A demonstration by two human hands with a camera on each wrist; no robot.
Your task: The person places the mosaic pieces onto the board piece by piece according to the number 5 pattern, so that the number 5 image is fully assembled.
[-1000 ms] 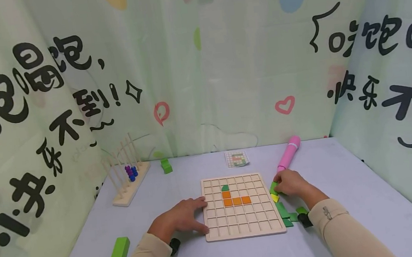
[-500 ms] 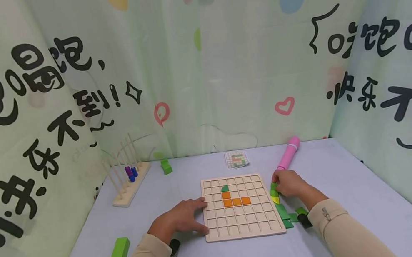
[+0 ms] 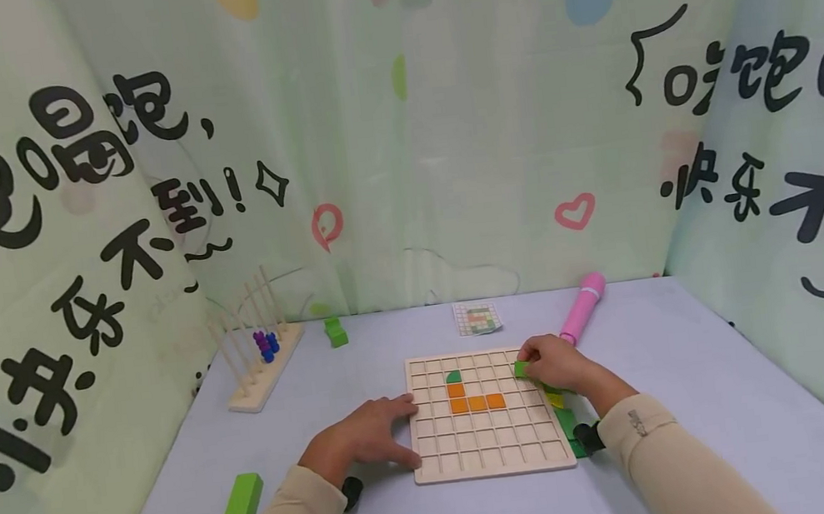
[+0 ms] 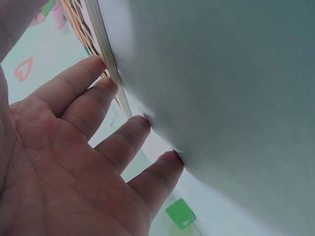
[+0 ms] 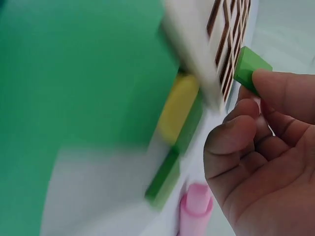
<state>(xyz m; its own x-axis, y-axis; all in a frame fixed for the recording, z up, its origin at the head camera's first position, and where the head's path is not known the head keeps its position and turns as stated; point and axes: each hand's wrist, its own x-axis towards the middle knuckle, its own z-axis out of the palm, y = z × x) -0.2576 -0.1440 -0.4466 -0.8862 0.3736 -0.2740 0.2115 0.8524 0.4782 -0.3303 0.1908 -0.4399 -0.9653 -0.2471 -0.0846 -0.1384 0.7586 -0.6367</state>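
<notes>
A square wooden grid board (image 3: 487,439) lies flat in the middle of the table. Several orange square tiles (image 3: 478,403) form an L on it, topped by a dark green tile (image 3: 454,376) with a slanted corner. My left hand (image 3: 361,438) spreads its fingers against the board's left edge; the left wrist view has the fingertips (image 4: 109,84) along that edge. Thumb and fingers of my right hand (image 3: 565,366) pinch a light green square tile (image 5: 249,69) over the board's upper right corner.
Green tiles (image 3: 568,423) and a yellow tile (image 3: 556,400) lie along the board's right side. Behind are a pink cylinder (image 3: 583,308), a grid pattern card (image 3: 477,318) and small green blocks (image 3: 335,332). At left stand a peg rack (image 3: 263,381) with beads and a green block (image 3: 242,502).
My right hand has lifted the light green tile from beside the board and moved it left over the upper right corner. The left hand stays at the board's edge.
</notes>
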